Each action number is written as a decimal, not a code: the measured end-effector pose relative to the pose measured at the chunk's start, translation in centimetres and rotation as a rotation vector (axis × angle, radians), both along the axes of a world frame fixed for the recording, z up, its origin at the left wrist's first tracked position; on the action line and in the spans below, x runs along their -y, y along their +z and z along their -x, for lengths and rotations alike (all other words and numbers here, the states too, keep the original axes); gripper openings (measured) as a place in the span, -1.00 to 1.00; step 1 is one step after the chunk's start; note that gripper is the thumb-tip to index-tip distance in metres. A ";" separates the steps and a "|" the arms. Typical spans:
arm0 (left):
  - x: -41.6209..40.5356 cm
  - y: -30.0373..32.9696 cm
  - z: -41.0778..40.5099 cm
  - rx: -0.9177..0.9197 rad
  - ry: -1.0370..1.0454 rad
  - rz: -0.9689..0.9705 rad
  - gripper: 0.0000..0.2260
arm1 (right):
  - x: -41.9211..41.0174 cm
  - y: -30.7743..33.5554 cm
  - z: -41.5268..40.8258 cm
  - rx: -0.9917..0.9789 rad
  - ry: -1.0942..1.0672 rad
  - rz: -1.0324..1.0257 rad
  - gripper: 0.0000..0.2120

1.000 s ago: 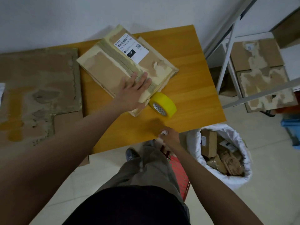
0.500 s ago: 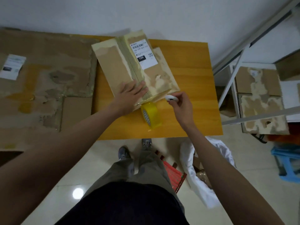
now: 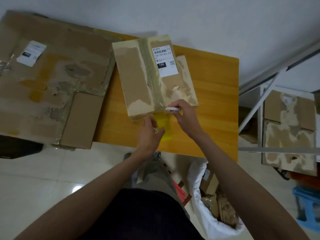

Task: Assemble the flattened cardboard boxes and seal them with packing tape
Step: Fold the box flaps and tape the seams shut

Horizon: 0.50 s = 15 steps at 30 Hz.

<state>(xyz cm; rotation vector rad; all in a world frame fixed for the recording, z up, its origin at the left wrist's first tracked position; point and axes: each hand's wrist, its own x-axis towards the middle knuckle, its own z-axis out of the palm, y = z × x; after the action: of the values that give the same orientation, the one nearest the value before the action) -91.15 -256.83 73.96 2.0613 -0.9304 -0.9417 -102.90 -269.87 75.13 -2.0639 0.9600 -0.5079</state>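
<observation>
A worn cardboard box with a white shipping label lies on the orange wooden table, taped along its middle seam. A yellow tape roll stands at the box's near end, with a strip running up to the seam. My left hand grips the roll from the left. My right hand holds a small white cutter whose tip sits at the box's near edge, right where the tape leaves the seam.
Flattened cardboard sheets cover the surface left of the table. A white bag of cardboard scraps stands on the floor at lower right. A metal shelf with more flattened cardboard is on the right, and a blue stool sits beyond.
My left hand left the top of the box and took hold of the tape roll. My right hand brought the white cutter up from below the table's edge to the box's near edge.
</observation>
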 end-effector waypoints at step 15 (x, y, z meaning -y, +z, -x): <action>2.7 -1.9 1.3 -0.534 0.442 -0.147 -0.60 | 0.7 -1.7 -1.1 -0.087 0.149 0.050 -0.90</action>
<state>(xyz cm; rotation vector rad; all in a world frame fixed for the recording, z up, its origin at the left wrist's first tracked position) -92.48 -259.52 72.05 1.8680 -0.1218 -1.2421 -101.76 -270.54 73.47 -2.1983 0.8427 -0.3694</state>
